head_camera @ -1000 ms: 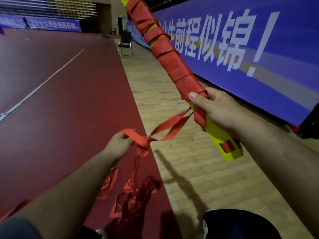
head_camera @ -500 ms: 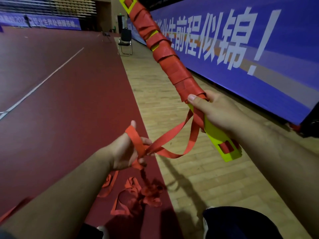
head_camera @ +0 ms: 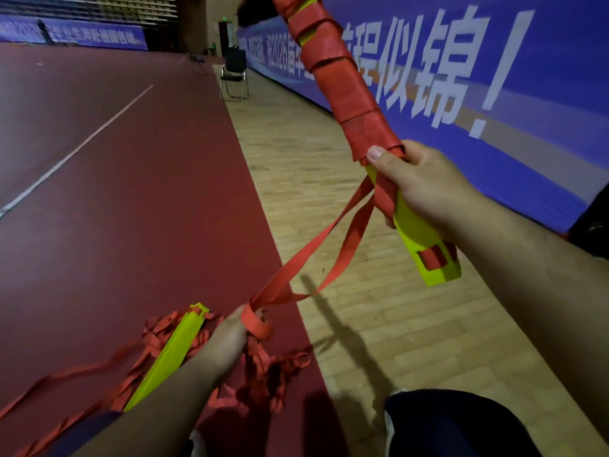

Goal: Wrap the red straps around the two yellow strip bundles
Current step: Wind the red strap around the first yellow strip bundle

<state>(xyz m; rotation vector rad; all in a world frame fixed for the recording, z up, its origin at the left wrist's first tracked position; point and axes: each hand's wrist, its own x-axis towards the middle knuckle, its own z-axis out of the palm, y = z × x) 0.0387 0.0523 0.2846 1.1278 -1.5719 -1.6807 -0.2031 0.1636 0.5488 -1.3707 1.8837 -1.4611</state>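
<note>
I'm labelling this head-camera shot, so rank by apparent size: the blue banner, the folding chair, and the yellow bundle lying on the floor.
1. blue banner
2. yellow bundle on the floor, though nearness enlarges it
3. folding chair, far away

Dim hall: maroon floor (head_camera: 131, 192), blue banner wall (head_camera: 494, 77), folding chair (head_camera: 234, 74).

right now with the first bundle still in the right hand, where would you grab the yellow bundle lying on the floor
Grip the second yellow bundle around its bare middle, coming from above with fingers across its narrow width. It lies flat on the red floor mat in a tangle of loose red straps, with its near end hidden behind the left forearm. The notched far end looks less secure.
</note>
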